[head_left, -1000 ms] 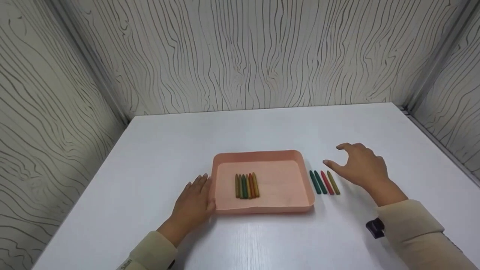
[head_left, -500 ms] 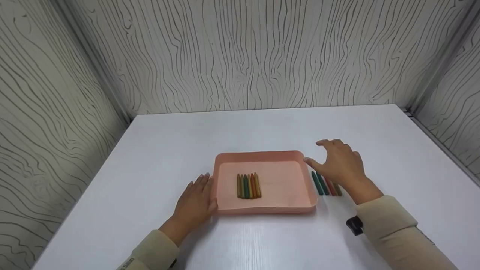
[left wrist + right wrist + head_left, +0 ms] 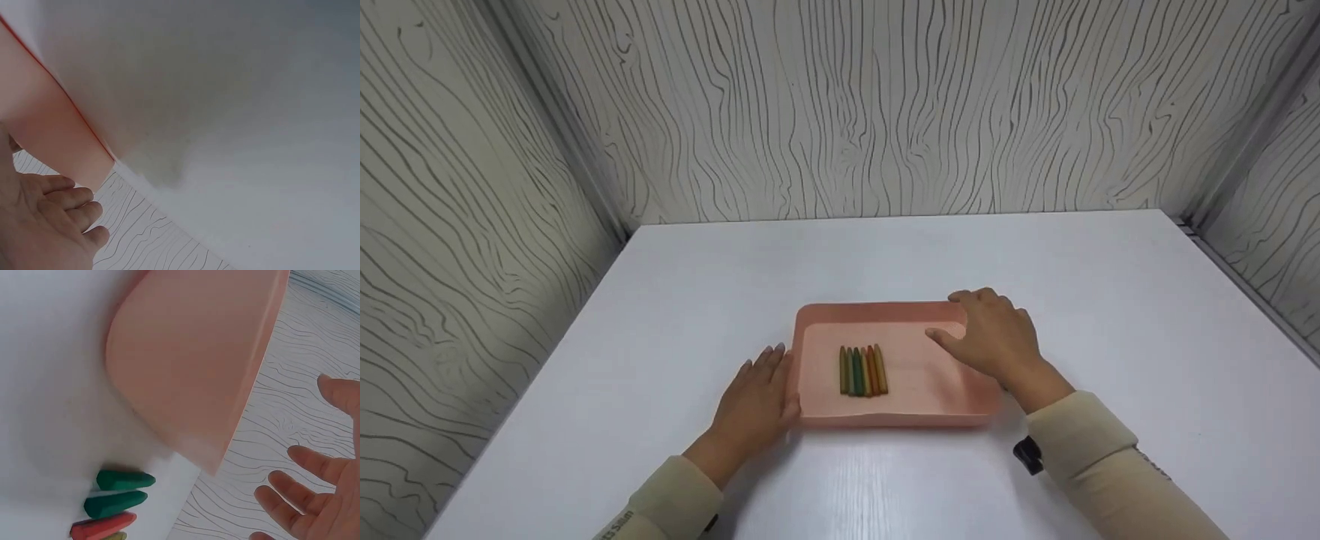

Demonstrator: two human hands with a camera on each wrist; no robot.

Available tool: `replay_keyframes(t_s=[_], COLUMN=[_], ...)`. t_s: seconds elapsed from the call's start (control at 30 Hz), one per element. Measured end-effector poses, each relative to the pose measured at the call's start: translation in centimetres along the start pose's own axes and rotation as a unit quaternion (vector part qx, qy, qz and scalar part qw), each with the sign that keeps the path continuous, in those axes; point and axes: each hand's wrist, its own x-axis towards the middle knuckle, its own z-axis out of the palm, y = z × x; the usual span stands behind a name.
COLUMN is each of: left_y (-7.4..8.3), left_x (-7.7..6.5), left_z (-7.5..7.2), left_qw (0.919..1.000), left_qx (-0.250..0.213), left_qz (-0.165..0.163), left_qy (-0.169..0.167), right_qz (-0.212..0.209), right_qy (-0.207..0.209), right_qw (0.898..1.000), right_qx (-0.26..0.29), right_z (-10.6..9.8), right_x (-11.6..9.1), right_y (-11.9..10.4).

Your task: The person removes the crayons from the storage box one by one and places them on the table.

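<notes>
Pink and shallow, the tray [image 3: 900, 422] sits on the white counter [image 3: 735, 277] squarely in front of the person, where both arms can get to it. A row of crayons [image 3: 863, 371], olive, green and orange, lies inside it, left of the middle; they are packed side by side with tips pointing away from the person, I'd guess for tidiness and to leave room on the right.

Outside, next to the right wall, the right wrist view shows two green crayons [image 3: 125, 480], a red crayon [image 3: 104, 526] and part of a yellowish crayon [image 3: 115, 536], also lined up, probably to be within easy reach. From the head view they are hidden behind the arm.

The left hand [image 3: 754, 405] lies along the tray's left side, fingers nearly straight, seeming to touch the wall; I take it as a brace against sliding. It grips nothing.

The right hand [image 3: 997, 334] hovers over the tray's right end, fingers spread in a loose curve, thumb well apart from them, nothing pinched between.
</notes>
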Motion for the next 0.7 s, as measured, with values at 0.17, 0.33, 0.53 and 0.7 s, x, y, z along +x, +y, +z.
replay_keyframes(t_s=[0.17, 0.33, 0.53, 0.7], left_y=[0.0, -0.2, -0.3, -0.2], left_x=[0.0, -0.1, 0.0, 0.0], left_z=[0.0, 0.0, 0.1, 0.1], left_qw=[1.0, 0.9999, 0.9996, 0.9996], left_qx=[0.004, -0.003, -0.017, -0.021], left_qz=[0.0, 0.01, 0.018, 0.015], left_qy=[0.003, 0.008, 0.012, 0.01], right_qz=[0.001, -0.004, -0.005, -0.005], right_qy=[-0.016, -0.023, -0.027, -0.035], right_qw=[1.0, 1.0, 1.0, 0.999], right_qx=[0.007, 0.008, 0.003, 0.013], right_z=[1.1, 2.0, 3.0, 3.7], right_x=[0.1, 0.2, 0.3, 0.4], right_y=[-1.0, -1.7, -2.5, -3.1])
